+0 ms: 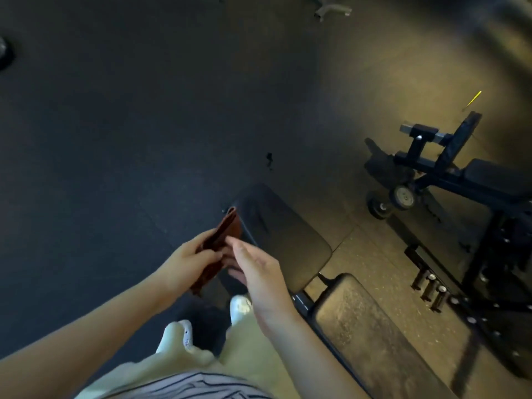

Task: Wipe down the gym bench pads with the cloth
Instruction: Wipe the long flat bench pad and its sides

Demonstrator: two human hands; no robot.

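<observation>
A dark rubber floor (115,125) fills most of the view - dim and bluish on the left, lit warm yellow on the right. One bench (299,300) runs from the lower right toward the middle, with two black pads set end to end and a gap between them: the far pad (282,234) smooth, the near pad (374,341) scuffed and dusty-looking. A second bench (489,175) stands well apart at the right edge, with two small wheels (403,196) at its end. Beside it, a dark rack (489,254) carries at least three metal-tipped pegs (429,286).

Two hands meet in the air just left of the far pad. The left hand (187,260) has its fingers and thumb curled round one folded reddish-brown cloth (227,228), which stands up out of the grip and hangs below it - clear of both pads. The right hand (259,269) has its fingers straight, tips touching the cloth. Two white shoes (240,308) show below on the floor.
</observation>
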